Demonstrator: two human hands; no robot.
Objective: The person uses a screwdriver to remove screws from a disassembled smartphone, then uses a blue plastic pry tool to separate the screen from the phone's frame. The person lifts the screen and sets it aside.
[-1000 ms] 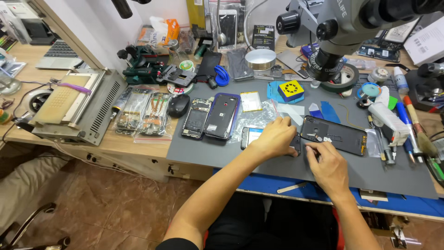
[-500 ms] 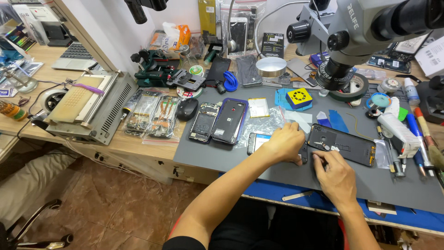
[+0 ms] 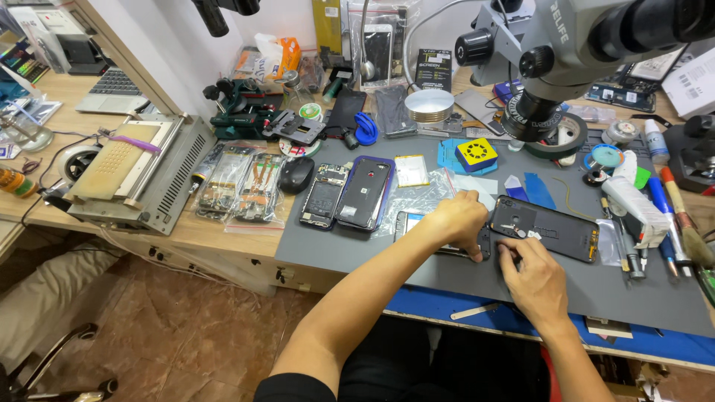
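Right now I have both hands down on the grey mat (image 3: 357,257) that covers the desk, working at an opened phone (image 3: 547,229) lying flat with its dark inner side up. My left hand (image 3: 456,219) presses down on the phone's near-left end, fingers curled over it; what lies under the palm is hidden, so I cannot tell whether that grip pinches anything or only steadies the phone. My right hand (image 3: 532,274) sits just below the phone's lower edge with its fingertips bunched against the frame. They seem closed on something very small, but it is too tiny to make out.

Partly tucked under my left hand is a phone with a lit blue corner (image 3: 408,221); most of it is covered by my wrist. Beyond that hand lies crumpled clear plastic wrap (image 3: 417,199), and further left two more phones side by side, one stripped (image 3: 322,195) and one dark with a purple rim (image 3: 365,193).

Above my right hand the microscope head (image 3: 566,56) hangs over the desk, its top cut off by the frame. To the right of the grip, pens and brushes (image 3: 670,223) lie in a loose row, running out of view at the edge.
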